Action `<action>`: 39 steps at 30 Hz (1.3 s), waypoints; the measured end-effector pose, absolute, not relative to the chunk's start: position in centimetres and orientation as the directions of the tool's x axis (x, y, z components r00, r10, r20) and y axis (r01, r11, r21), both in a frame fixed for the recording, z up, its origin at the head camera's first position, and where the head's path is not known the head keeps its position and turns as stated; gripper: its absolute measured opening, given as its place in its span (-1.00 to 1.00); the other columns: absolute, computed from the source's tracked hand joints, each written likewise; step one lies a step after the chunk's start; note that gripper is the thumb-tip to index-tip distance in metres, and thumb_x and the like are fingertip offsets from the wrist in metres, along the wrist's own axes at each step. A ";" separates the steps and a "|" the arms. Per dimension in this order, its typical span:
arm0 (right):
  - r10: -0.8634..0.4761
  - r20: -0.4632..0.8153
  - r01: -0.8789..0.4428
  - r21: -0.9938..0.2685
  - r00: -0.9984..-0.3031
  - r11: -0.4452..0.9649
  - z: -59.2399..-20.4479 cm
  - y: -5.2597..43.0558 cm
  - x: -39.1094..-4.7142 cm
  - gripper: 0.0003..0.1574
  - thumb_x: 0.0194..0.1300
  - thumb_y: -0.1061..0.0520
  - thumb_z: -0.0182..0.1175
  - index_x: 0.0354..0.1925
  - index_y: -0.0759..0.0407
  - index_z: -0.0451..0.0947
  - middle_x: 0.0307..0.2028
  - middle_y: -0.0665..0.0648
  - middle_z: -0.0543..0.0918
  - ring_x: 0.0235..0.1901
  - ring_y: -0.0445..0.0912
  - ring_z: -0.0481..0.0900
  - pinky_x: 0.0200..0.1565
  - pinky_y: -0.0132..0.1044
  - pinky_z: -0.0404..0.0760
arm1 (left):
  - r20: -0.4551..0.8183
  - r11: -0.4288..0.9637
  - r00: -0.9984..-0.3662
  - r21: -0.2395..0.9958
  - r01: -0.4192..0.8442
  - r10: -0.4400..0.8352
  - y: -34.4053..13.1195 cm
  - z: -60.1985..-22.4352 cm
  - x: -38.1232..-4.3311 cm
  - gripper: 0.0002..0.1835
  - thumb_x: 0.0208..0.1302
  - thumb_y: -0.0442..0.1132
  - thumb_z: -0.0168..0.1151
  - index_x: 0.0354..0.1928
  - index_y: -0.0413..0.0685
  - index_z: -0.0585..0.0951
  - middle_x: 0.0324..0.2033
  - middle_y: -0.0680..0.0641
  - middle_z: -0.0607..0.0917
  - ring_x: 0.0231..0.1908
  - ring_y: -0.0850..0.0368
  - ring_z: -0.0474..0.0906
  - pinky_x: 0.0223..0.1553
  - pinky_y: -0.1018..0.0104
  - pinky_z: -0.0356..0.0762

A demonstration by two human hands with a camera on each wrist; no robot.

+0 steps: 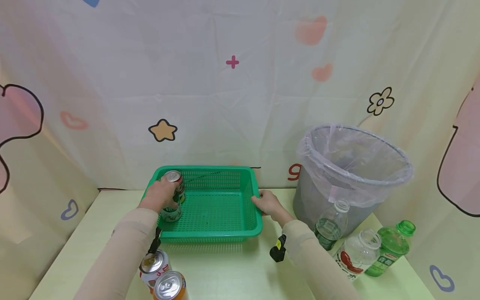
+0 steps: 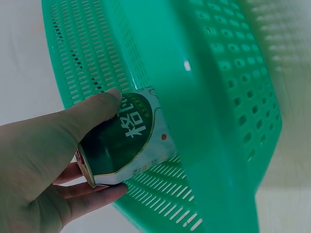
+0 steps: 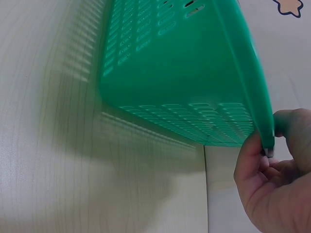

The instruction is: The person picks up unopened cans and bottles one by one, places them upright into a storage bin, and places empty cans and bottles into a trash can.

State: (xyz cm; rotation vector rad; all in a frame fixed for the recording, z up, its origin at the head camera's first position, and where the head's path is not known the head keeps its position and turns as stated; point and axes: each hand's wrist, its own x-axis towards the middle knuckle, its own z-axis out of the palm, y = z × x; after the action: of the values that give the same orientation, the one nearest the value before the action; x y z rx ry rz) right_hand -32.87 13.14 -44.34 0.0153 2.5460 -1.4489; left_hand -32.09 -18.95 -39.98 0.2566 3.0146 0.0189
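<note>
Inside the green plastic basket (image 1: 213, 208), my left hand (image 1: 159, 195) grips a green and white drink can (image 2: 133, 131), thumb along one side and fingers round the other. The can is toward the basket's left end. Just behind it, a second can (image 1: 173, 176) with a silver top and dark red side stands in the basket. At the right end, my right hand (image 1: 268, 203) pinches the basket's rim between thumb and curled fingers; the right wrist view has the rim (image 3: 260, 97) running into that hand.
Two more cans, a white and red one (image 1: 153, 264) and an orange one (image 1: 170, 286), stand at the front left. A lined mesh bin (image 1: 315, 200) is on the right, with a clear bottle (image 1: 331, 225), a red-labelled bottle (image 1: 356, 256) and a green bottle (image 1: 393, 246) before it.
</note>
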 end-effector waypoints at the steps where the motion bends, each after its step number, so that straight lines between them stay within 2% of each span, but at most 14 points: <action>1: -0.096 -0.188 0.113 -0.849 -0.977 0.515 -44.4 13.1 -32.9 -0.63 0.29 0.11 -0.01 -0.05 0.35 0.45 -0.27 0.21 0.59 -0.41 -0.10 0.61 -0.39 -0.21 0.65 | -0.114 0.986 -0.979 0.024 0.168 0.169 -18.9 -40.0 -32.1 -0.41 -0.04 -0.06 0.43 0.06 -0.11 0.50 0.03 -0.52 0.34 -0.15 -0.39 0.46 -0.27 -0.11 0.52; 14: -0.095 -0.192 0.116 -0.846 -0.977 0.520 -44.6 13.0 -32.8 -0.64 0.30 0.09 -0.01 -0.07 0.33 0.45 -0.27 0.20 0.59 -0.39 -0.09 0.61 -0.38 -0.21 0.65 | -0.109 0.985 -0.979 0.051 0.168 0.172 -19.1 -39.9 -31.3 -0.42 0.03 -0.03 0.37 0.07 -0.14 0.48 0.10 -0.50 0.32 -0.07 -0.40 0.43 -0.19 -0.13 0.50; 21: -0.089 -0.186 0.114 -0.849 -0.979 0.515 -45.0 13.1 -32.7 -0.63 0.28 0.10 0.00 -0.07 0.34 0.44 -0.26 0.20 0.58 -0.39 -0.09 0.60 -0.38 -0.21 0.65 | -0.076 0.980 -0.978 0.063 0.190 0.194 -19.4 -40.0 -30.6 -0.32 0.07 0.01 0.33 0.18 -0.21 0.39 0.14 -0.49 0.29 -0.01 -0.40 0.41 -0.14 -0.16 0.48; 32: -0.093 -0.186 0.112 -0.850 -0.978 0.515 -44.7 13.1 -32.6 -0.63 0.28 0.11 -0.01 -0.06 0.36 0.44 -0.24 0.22 0.58 -0.38 -0.08 0.61 -0.34 -0.16 0.65 | -0.046 0.975 -0.975 0.060 0.213 0.216 -19.9 -39.3 -30.3 -0.27 0.11 0.06 0.28 0.25 -0.17 0.34 0.18 -0.36 0.31 0.02 -0.32 0.40 -0.20 -0.16 0.49; 39: -0.094 -0.192 0.119 -0.852 -0.977 0.510 -44.4 13.0 -32.8 -0.61 0.30 0.10 -0.01 -0.04 0.36 0.43 -0.22 0.23 0.58 -0.35 -0.07 0.62 -0.31 -0.14 0.65 | -0.037 0.970 -0.970 0.027 0.240 0.241 -19.9 -38.4 -30.0 -0.30 0.13 0.08 0.25 0.23 -0.16 0.35 0.20 -0.34 0.30 0.08 -0.31 0.34 -0.15 -0.17 0.47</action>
State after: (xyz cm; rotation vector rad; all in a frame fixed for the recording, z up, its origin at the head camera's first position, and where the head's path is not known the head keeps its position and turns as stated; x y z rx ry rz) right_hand -32.78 12.99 -44.41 0.0216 2.5378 -1.4574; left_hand -29.95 -19.91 -38.38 0.3761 3.0783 0.0341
